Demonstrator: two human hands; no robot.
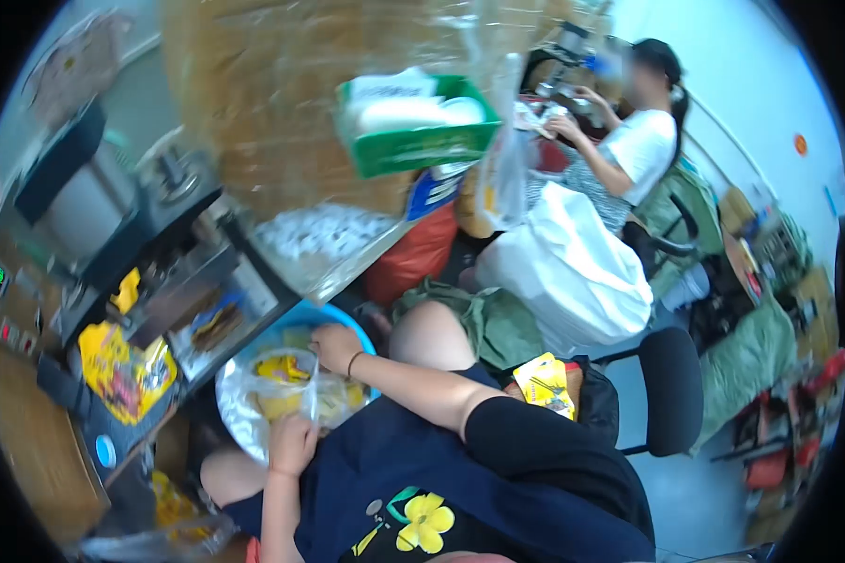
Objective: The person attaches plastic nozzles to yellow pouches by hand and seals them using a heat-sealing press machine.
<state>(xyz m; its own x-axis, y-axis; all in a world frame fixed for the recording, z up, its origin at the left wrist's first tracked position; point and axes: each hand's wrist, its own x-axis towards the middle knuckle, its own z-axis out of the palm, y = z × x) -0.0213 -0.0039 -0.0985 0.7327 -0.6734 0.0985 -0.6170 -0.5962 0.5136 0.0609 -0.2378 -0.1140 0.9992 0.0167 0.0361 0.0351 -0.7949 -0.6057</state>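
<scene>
A blue basin sits between my knees, lined with a clear plastic bag that holds yellow packets. My left hand is at the near side of the basin, its fingers closed on the bag's edge. Across the basin, at its far right rim, my right hand has its fingers curled down by the bag; what they hold, if anything, is hidden.
On the left, a machine stands by a yellow bag. A green box rests on the table ahead. A white sack, a black chair and a seated person are to the right.
</scene>
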